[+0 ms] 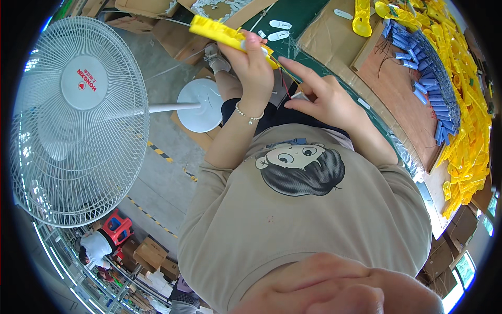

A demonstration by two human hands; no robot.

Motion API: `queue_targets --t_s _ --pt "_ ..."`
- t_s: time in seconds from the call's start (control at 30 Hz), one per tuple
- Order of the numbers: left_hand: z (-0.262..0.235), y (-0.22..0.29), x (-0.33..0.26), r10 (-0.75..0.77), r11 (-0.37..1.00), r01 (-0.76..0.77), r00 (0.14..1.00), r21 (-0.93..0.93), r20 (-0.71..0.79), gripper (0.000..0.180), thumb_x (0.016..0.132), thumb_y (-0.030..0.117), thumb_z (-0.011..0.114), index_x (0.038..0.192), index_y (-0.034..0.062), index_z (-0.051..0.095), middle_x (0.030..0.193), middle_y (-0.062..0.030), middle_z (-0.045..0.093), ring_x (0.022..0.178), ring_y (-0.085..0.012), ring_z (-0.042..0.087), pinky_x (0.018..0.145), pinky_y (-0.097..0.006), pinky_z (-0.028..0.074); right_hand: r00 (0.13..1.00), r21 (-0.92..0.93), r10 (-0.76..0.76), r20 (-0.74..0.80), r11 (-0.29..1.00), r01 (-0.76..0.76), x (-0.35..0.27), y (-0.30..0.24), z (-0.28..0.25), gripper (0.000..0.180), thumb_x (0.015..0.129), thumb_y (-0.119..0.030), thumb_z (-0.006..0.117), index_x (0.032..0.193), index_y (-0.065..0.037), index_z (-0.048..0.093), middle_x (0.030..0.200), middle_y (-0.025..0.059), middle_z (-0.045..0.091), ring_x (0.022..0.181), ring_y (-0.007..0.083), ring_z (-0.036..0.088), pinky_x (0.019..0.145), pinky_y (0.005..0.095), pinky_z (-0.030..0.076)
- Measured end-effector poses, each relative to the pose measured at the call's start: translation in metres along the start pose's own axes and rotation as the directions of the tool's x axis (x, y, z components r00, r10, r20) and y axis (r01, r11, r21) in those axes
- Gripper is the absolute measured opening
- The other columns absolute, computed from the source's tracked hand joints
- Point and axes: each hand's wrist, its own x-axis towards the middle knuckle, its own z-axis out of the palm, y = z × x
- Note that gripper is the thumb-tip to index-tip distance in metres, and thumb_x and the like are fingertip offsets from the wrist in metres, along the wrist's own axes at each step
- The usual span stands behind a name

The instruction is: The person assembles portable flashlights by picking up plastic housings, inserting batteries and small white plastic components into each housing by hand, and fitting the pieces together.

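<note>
In my left hand point(252, 68) is a long yellow plastic housing point(217, 32), gripped between thumb and fingers and tilted up to the left. Thin red and yellow wires point(285, 83) trail from its lower right end. My right hand point(330, 99) is beside that end, its index finger stretched toward the housing. Between the right thumb and the bent fingers sits a small pale piece point(299, 96), partly hidden, close to the wires. Whether the wires join it I cannot make out.
Several blue cylinders point(429, 86) with dark leads lie on a brown board point(400, 97) at right, before a heap of yellow housings point(468, 131). Small white parts point(280, 24) rest on the green tabletop point(303, 13). A white fan point(78, 120) stands left; cardboard boxes point(175, 39) are behind.
</note>
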Motion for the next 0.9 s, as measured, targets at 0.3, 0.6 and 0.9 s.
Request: queue_targets --t_s 0.3,0.6,0.9 --pt "-0.022 -0.006 -0.005 -0.184 0.981 0.112 0.806 0.16 0.563 0.032 0.088 0.008 0.045 0.118 0.0006 0.037 0.099 -0.0099 0.052 0.081 -0.015 0.055 0.077 -0.029 0.05 0.999 0.999 -0.028 -0.022 0.046 0.023 0.008 0.035 -0.043 0.038 0.09 -0.013 0.05 0.123 0.006 0.047 0.104 0.0197 0.065 0.044 0.0039 0.032 0.039 0.0166 0.026" --pt "-0.014 -0.004 -0.013 -0.36 0.923 0.375 0.763 0.086 0.538 0.048 0.077 -0.005 0.059 0.119 0.0038 0.037 0.096 -0.0087 0.054 0.083 -0.0154 0.058 0.072 -0.03 0.052 0.934 0.572 0.246 -0.259 0.818 -0.057 0.014 0.031 -0.048 0.026 0.092 -0.021 0.06 0.103 0.002 0.067 0.064 0.0003 0.059 0.049 0.0001 0.04 0.042 0.0169 0.025" --pt "-0.013 -0.003 -0.015 -0.379 0.906 0.409 0.665 0.111 0.644 0.064 0.074 0.0 0.066 0.129 0.0046 0.034 0.099 -0.0067 0.053 0.081 -0.0124 0.058 0.073 -0.028 0.052 0.957 0.871 0.212 0.197 0.41 -0.271 0.016 0.043 -0.05 0.033 0.089 -0.027 0.064 0.093 0.005 0.065 0.069 0.0024 0.058 0.05 0.0037 0.04 0.041 0.0176 0.026"
